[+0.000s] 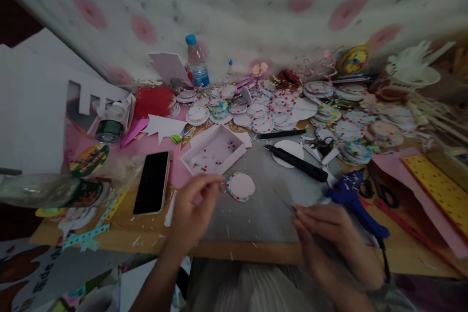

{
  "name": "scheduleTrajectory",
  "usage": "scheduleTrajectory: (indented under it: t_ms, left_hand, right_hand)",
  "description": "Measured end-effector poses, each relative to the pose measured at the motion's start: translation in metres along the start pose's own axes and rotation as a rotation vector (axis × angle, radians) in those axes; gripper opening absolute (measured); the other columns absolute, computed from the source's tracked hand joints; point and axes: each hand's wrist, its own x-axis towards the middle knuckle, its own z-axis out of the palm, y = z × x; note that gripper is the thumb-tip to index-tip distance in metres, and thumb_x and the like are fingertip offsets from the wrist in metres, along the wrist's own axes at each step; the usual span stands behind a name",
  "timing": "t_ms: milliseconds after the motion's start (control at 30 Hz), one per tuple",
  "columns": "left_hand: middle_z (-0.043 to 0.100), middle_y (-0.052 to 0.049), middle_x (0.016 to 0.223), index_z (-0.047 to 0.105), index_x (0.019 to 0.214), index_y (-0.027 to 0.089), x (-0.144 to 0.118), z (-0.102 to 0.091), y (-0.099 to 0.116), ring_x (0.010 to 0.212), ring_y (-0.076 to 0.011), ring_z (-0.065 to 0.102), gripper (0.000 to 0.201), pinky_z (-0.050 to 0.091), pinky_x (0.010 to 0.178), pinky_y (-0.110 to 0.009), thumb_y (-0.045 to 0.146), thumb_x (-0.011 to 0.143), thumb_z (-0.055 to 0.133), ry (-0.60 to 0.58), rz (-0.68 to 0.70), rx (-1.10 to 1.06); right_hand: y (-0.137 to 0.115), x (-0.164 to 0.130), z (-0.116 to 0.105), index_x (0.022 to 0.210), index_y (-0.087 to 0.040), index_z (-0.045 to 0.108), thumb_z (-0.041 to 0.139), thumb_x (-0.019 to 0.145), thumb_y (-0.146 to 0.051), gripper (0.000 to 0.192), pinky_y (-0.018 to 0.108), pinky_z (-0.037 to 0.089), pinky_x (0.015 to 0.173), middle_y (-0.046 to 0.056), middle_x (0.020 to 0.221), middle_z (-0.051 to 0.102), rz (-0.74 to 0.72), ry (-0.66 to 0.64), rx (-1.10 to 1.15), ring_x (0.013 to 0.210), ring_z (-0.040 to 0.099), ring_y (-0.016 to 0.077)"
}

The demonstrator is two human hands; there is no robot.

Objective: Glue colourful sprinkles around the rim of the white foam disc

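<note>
A round white paper disc (240, 186) with small red and blue dots along its rim lies flat on the grey cutting mat (263, 214). Just left of the disc, my left hand (193, 209) is closed in a pinch; whatever may be between the fingertips is too small to make out. My right hand (332, 236) pinches a thin, blurred sliver (288, 204) that points up and left over the mat. Behind the left hand stands an open white paper box (215, 153) with scattered coloured dots inside.
A phone (151, 183) lies on the left. A utility knife (298, 162), a black pen (281, 133) and a blue glue gun (358, 202) lie to the right. Many dotted discs (262, 121) are heaped along the back, near a water bottle (197, 61). Scissors (380, 192) rest at right.
</note>
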Motion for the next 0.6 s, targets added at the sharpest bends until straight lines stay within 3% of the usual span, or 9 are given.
scheduleTrajectory:
  t_ms: [100,200,267,333,400,467,600]
  left_hand:
    - [0.070,-0.002,0.077,0.071,0.087,0.020,-0.036,0.028,0.022,0.070,-0.0158,0.064,0.025,0.050,0.064,-0.025,0.036,0.091,0.052,-0.279,-0.179,-0.342]
    - [0.064,-0.002,0.060,0.068,0.064,0.019,-0.051,0.047,0.027,0.061,-0.0165,0.060,0.048,0.049,0.056,-0.026,0.052,0.092,0.046,-0.218,-0.274,-0.462]
    - [0.066,-0.003,0.062,0.069,0.065,0.020,-0.053,0.051,0.026,0.065,-0.0182,0.062,0.049,0.051,0.062,-0.028,0.054,0.091,0.046,-0.184,-0.308,-0.483]
    - [0.069,-0.004,0.067,0.071,0.069,0.020,-0.052,0.049,0.027,0.070,-0.0192,0.064,0.045,0.053,0.067,-0.030,0.052,0.091,0.047,-0.206,-0.317,-0.498]
    - [0.070,-0.003,0.066,0.072,0.071,0.020,-0.051,0.044,0.028,0.067,-0.0182,0.064,0.045,0.052,0.066,-0.029,0.049,0.093,0.045,-0.207,-0.327,-0.514]
    - [0.069,-0.003,0.062,0.071,0.071,0.019,-0.050,0.039,0.028,0.062,-0.0168,0.063,0.045,0.051,0.063,-0.027,0.046,0.094,0.044,-0.178,-0.337,-0.520]
    - [0.066,-0.002,0.060,0.069,0.070,0.017,-0.050,0.034,0.025,0.061,-0.0148,0.062,0.045,0.048,0.063,-0.025,0.042,0.096,0.043,-0.226,-0.299,-0.519]
  right_hand:
    - [-0.001,-0.003,0.008,0.112,-0.031,0.064,0.067,0.079,-0.010,0.039,0.034,0.054,0.070,0.000,0.095,0.073,-0.372,-0.144,-0.131,0.082,0.067,0.0198]
    - [-0.004,-0.005,0.016,0.132,-0.022,0.052,0.056,0.087,-0.010,0.047,0.035,0.056,0.074,0.005,0.103,0.073,-0.566,-0.334,-0.166,0.094,0.067,0.0215]
    - [-0.003,-0.008,0.020,0.131,-0.020,0.052,0.053,0.088,-0.010,0.045,0.034,0.056,0.072,0.007,0.099,0.073,-0.618,-0.323,-0.175,0.093,0.067,0.0217]
    - [0.001,-0.012,0.023,0.121,-0.022,0.059,0.060,0.082,-0.008,0.041,0.032,0.055,0.069,0.005,0.091,0.071,-0.645,-0.233,-0.177,0.086,0.066,0.0203]
    - [0.005,-0.018,0.025,0.106,-0.026,0.061,0.068,0.075,-0.010,0.036,0.033,0.053,0.069,0.003,0.087,0.066,-0.622,-0.157,-0.143,0.080,0.063,0.0193]
    - [0.008,-0.024,0.024,0.102,-0.027,0.057,0.070,0.072,-0.021,0.033,0.035,0.052,0.068,0.002,0.085,0.062,-0.504,-0.165,-0.018,0.076,0.060,0.0195]
    - [-0.001,-0.030,0.020,0.094,-0.023,0.057,0.058,0.083,-0.039,0.020,0.028,0.047,0.056,0.002,0.075,0.059,-0.065,-0.471,0.181,0.064,0.057,0.0162]
